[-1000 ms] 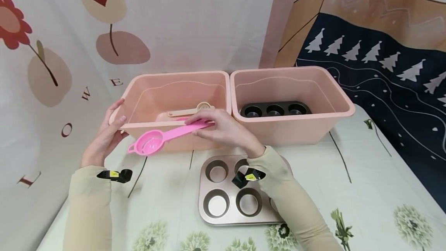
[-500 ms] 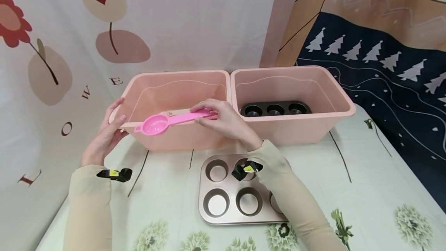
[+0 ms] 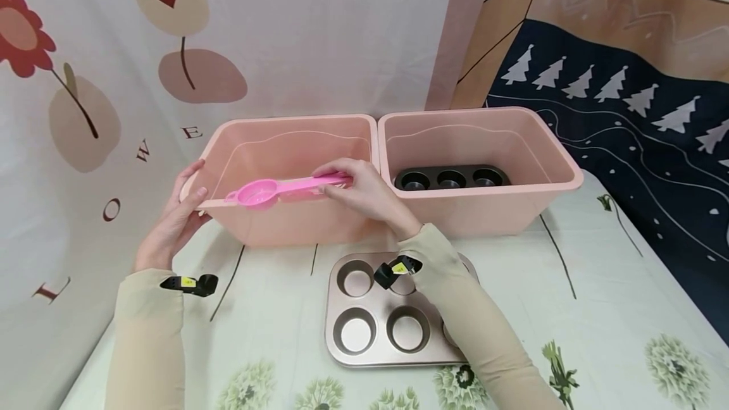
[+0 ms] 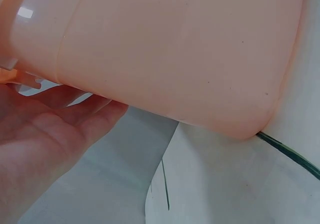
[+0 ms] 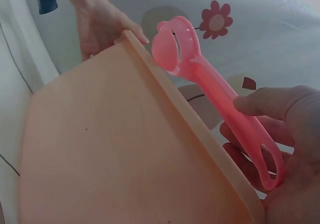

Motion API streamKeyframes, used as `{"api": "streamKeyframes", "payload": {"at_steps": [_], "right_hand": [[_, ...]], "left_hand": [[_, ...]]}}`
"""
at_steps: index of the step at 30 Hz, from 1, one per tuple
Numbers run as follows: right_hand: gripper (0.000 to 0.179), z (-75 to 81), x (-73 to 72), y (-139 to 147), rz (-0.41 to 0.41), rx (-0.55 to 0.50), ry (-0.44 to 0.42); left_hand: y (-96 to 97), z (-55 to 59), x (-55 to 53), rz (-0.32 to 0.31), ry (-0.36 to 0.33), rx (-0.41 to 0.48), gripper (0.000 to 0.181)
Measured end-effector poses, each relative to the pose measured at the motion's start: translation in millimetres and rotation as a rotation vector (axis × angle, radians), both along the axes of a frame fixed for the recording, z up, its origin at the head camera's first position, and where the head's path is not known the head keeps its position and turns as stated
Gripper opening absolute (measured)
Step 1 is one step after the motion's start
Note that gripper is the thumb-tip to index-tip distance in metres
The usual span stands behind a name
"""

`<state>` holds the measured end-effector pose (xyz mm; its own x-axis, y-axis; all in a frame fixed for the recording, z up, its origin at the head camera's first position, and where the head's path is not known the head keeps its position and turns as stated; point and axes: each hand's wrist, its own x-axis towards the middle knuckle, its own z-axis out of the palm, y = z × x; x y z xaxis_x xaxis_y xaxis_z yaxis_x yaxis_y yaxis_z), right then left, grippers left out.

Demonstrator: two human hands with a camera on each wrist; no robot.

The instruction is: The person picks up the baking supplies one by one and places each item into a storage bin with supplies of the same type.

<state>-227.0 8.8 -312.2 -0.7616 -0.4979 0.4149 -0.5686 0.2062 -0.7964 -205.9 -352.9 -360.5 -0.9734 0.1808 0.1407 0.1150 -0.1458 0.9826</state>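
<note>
A pink egg separator (image 3: 256,193) with a long handle and a slotted cup is pinched by my right hand (image 3: 364,192) between thumb and fingers. It lies level over the front rim of the left pink bin (image 3: 285,223), its cup pointing left. The right wrist view shows the slot in the separator's cup (image 5: 175,46) and the opening at its handle end. My left hand (image 3: 171,223) grips the bin's left end at the rim, thumb at the front corner. In the left wrist view, the left-hand fingers (image 4: 95,114) reach beneath the rim. The bin's floor is mostly hidden.
A second pink bin (image 3: 484,211) stands against the first on the right, with a black muffin pan (image 3: 469,176) inside. A metallic muffin tin (image 3: 378,312) lies in front on the flowered cloth (image 3: 273,328), partly beneath my right forearm. Printed curtains hang behind.
My right hand has raised the egg separator and moved it away from me, from before the bin's front wall to over its rim. The pale spoon-like utensil in the bin became covered. My left hand stayed.
</note>
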Motion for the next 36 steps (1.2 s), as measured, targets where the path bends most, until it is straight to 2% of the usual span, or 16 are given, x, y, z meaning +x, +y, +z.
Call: {"api": "streamKeyframes", "payload": {"at_steps": [7, 23, 36], "right_hand": [[0.024, -0.9, -2.4, 0.1, -0.078, -0.011, -0.045], [0.027, -2.4, -4.2, -2.8, -0.14, 0.061, 0.008], [0.024, -1.3, -5.7, -3.4, -0.166, 0.045, -0.012]], "left_hand": [[0.4, -0.4, -0.1, 0.01, -0.011, 0.008, 0.056], [0.6, -0.9, -1.7, 0.011, -0.012, 0.016, 0.056], [1.7, -0.7, -2.0, 0.014, -0.019, 0.047, 0.055]]}}
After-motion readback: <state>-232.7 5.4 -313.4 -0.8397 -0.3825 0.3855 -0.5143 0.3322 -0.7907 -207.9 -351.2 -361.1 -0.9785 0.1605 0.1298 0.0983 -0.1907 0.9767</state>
